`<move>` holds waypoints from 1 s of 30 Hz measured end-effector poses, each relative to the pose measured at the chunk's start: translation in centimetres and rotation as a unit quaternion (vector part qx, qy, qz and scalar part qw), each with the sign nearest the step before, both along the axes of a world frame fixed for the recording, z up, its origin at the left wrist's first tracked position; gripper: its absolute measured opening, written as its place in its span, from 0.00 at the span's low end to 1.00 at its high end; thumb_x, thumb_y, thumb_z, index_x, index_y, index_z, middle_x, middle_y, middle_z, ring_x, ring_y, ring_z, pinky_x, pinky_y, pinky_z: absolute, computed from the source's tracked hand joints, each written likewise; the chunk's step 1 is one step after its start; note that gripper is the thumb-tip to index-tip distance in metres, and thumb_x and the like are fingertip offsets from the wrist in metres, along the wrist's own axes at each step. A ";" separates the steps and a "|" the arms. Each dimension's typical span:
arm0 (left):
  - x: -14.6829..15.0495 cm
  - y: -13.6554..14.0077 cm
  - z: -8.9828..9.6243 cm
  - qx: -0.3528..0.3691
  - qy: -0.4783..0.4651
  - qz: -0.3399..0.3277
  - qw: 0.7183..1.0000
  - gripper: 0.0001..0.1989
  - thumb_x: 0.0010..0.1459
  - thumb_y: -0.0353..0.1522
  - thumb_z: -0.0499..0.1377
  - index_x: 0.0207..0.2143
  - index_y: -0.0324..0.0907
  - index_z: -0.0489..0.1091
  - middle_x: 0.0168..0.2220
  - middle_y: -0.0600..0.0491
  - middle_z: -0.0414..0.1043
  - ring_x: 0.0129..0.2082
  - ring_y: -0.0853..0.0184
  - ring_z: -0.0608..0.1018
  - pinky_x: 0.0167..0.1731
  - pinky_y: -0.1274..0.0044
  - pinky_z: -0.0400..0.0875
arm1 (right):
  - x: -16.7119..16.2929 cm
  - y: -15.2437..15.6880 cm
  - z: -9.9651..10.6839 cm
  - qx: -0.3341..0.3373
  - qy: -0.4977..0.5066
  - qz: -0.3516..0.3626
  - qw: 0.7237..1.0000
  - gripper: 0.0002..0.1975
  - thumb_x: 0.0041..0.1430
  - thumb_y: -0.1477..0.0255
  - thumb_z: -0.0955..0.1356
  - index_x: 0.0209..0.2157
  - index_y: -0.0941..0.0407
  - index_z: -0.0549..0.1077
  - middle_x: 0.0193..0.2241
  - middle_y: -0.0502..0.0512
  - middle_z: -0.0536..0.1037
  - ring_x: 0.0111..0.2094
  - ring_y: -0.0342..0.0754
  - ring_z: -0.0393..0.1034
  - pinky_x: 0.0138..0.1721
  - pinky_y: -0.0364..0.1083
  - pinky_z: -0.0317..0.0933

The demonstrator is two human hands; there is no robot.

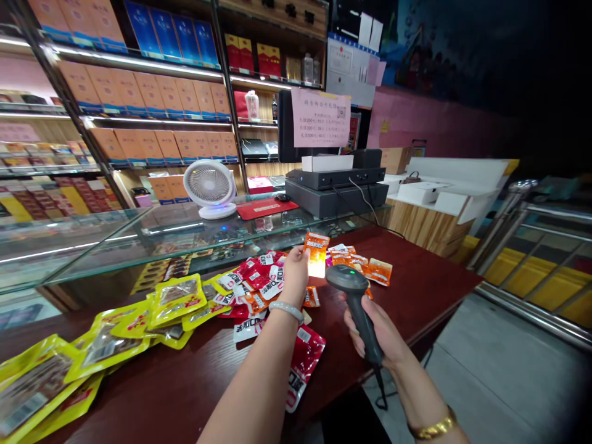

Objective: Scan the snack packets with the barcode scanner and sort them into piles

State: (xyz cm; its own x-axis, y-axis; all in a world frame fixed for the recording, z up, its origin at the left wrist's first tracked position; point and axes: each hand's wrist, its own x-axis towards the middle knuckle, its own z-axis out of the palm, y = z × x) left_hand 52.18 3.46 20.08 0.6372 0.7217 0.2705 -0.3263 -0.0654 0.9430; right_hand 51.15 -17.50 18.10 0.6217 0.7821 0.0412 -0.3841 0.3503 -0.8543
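My left hand is closed on the edge of a small orange snack packet, held upright above the table; a bright patch of light falls on its lower part. My right hand wraps round the handle of a dark grey barcode scanner, which shows a green light on top and faces the packet. Red and white snack packets lie in a heap beside my left hand. Beyond the scanner lies a group of orange packets. A larger red pouch rests near the front edge, partly behind my left forearm.
Yellow snack bags overlap along the left of the dark red table. Behind stands a glass display counter bearing a white fan and a cash register. The scanner's cord hangs down. A metal railing stands at right.
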 end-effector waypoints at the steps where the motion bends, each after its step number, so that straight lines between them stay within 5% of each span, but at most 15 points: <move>1: 0.0 0.0 0.0 -0.006 -0.003 -0.007 1.000 0.13 0.56 0.36 0.57 0.41 0.39 0.71 0.35 0.49 0.78 0.30 0.69 0.78 0.32 0.77 0.72 | 0.0 0.0 0.0 -0.001 0.001 -0.001 1.000 0.24 0.59 0.52 0.66 0.47 0.57 0.69 0.17 0.43 0.69 0.08 0.36 0.57 0.08 0.36 0.55; 7: 0.1 -0.6 0.0 0.009 0.030 -0.054 0.998 0.18 0.58 0.38 0.57 0.47 0.39 0.71 0.41 0.46 0.79 0.37 0.64 0.80 0.41 0.71 0.74 | 0.0 0.1 -0.1 0.008 0.014 -0.011 1.000 0.24 0.61 0.53 0.65 0.48 0.58 0.68 0.17 0.42 0.68 0.08 0.37 0.57 0.08 0.36 0.56; 10: 0.4 -1.5 -0.1 0.077 0.069 -0.150 0.983 0.23 0.59 0.35 0.56 0.56 0.40 0.67 0.47 0.45 0.77 0.44 0.62 0.79 0.48 0.69 0.72 | 0.1 0.1 -0.3 0.009 0.015 -0.009 1.000 0.24 0.60 0.53 0.65 0.48 0.57 0.68 0.16 0.43 0.68 0.08 0.37 0.57 0.07 0.36 0.55; 12: 0.3 -1.8 0.1 0.166 0.119 -0.153 0.967 0.26 0.57 0.31 0.58 0.59 0.40 0.65 0.51 0.45 0.75 0.50 0.60 0.77 0.51 0.68 0.69 | 0.2 0.1 -0.5 0.008 0.014 -0.004 1.000 0.24 0.60 0.52 0.66 0.48 0.56 0.68 0.17 0.43 0.68 0.08 0.37 0.57 0.07 0.36 0.56; 17: -1.9 0.0 2.6 0.409 0.293 -0.007 0.865 0.21 0.57 0.32 0.56 0.54 0.45 0.71 0.53 0.47 0.73 0.54 0.59 0.73 0.55 0.70 0.65 | 0.3 -0.1 -0.7 0.008 0.016 -0.003 1.000 0.23 0.60 0.53 0.65 0.48 0.55 0.69 0.18 0.43 0.68 0.08 0.37 0.57 0.08 0.37 0.57; 21: -4.4 2.9 4.0 0.477 0.457 0.112 0.742 0.18 0.57 0.34 0.55 0.49 0.44 0.75 0.50 0.41 0.75 0.54 0.51 0.72 0.56 0.60 0.60 | 0.2 -0.2 -0.7 0.013 0.008 -0.006 1.000 0.22 0.61 0.53 0.65 0.47 0.56 0.68 0.18 0.44 0.68 0.08 0.37 0.57 0.08 0.37 0.55; 23: -5.1 4.1 3.9 0.469 0.525 0.121 0.699 0.17 0.56 0.37 0.57 0.46 0.43 0.75 0.49 0.39 0.74 0.55 0.47 0.71 0.57 0.52 0.54 | 0.2 -0.2 -0.7 0.013 0.003 -0.008 1.000 0.21 0.62 0.53 0.64 0.45 0.56 0.69 0.18 0.44 0.68 0.08 0.37 0.57 0.08 0.38 0.56; 30: -5.2 4.9 3.0 0.475 0.554 0.123 0.672 0.19 0.49 0.44 0.62 0.43 0.45 0.75 0.53 0.40 0.72 0.57 0.44 0.67 0.57 0.43 0.41 | 0.3 -0.1 -0.9 0.005 -0.001 -0.008 1.000 0.20 0.62 0.52 0.64 0.38 0.57 0.69 0.18 0.45 0.68 0.09 0.37 0.57 0.09 0.37 0.55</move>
